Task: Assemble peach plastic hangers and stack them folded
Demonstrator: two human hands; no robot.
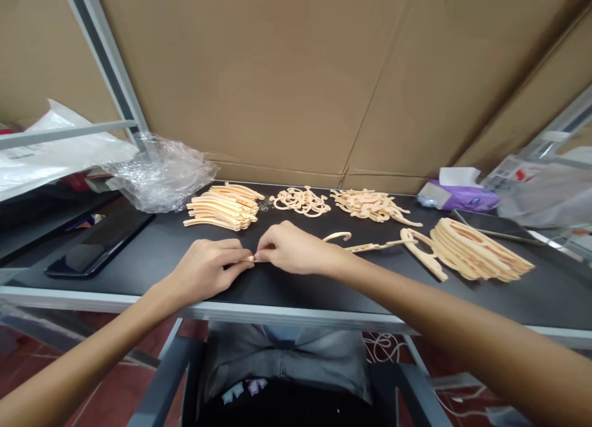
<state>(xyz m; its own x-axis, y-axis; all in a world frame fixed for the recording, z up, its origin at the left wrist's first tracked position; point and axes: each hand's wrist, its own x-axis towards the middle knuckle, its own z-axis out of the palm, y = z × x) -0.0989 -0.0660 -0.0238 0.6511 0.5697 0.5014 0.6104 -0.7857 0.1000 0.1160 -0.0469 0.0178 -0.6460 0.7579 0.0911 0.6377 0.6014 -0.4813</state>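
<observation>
My left hand (215,263) is pinched on a small beige plastic piece (251,258), most of it hidden by the fingertips. Meeting it over the front of the table, my right hand (289,248) has thumb and fingers closed at the other side of the same piece. Behind my right wrist lie a beige hook (341,236) and a beige bar (372,247), partly covered by the arm. Beyond the hands are a pile of curved hanger arms (224,208), a heap of hooks (303,201) and a heap of other beige hanger parts (370,205).
Beige folding hangers (481,249) are stacked at the right. A purple tissue pack (462,195) sits behind them. At the left are a dark phone-like slab (99,239) and clear plastic wrap (161,171). A cardboard wall (277,75) closes the back; a metal edge (296,315) runs along the table front.
</observation>
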